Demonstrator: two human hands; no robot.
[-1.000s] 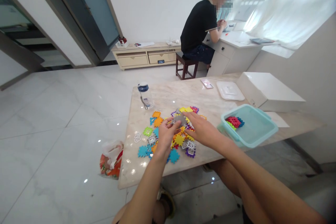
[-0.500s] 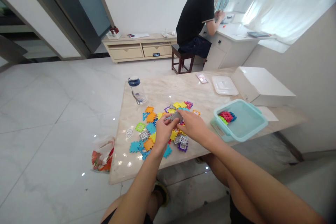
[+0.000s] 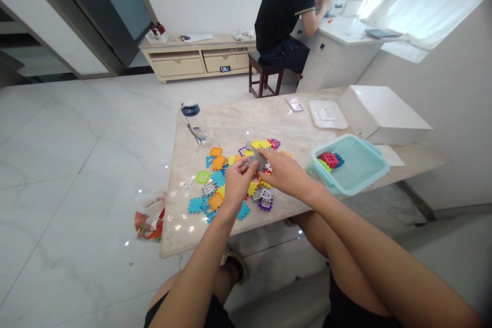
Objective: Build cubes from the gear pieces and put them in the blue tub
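Both my hands meet over a pile of colourful toothed plastic tiles (image 3: pixel 217 179) on a marble table (image 3: pixel 238 128). My left hand (image 3: pixel 236 184) and my right hand (image 3: pixel 282 171) pinch a grey tile (image 3: pixel 257 162) between them, just above the pile. Orange, blue, green, yellow and purple tiles lie flat under and around my hands. Small white window-shaped pieces (image 3: pixel 186 186) lie at the pile's left edge.
A teal tub (image 3: pixel 359 174) holding a few red, blue and green tiles stands to the right, its white lid (image 3: pixel 328 114) and a white box (image 3: pixel 380 115) behind it. A water bottle (image 3: pixel 195 122) stands back left. A seated person (image 3: pixel 286 10) works at a far desk. A bag (image 3: pixel 149 215) lies on the floor.
The view has tipped downward, so the table sits higher in the picture. My hands have stayed together on the grey tile with only small finger shifts.
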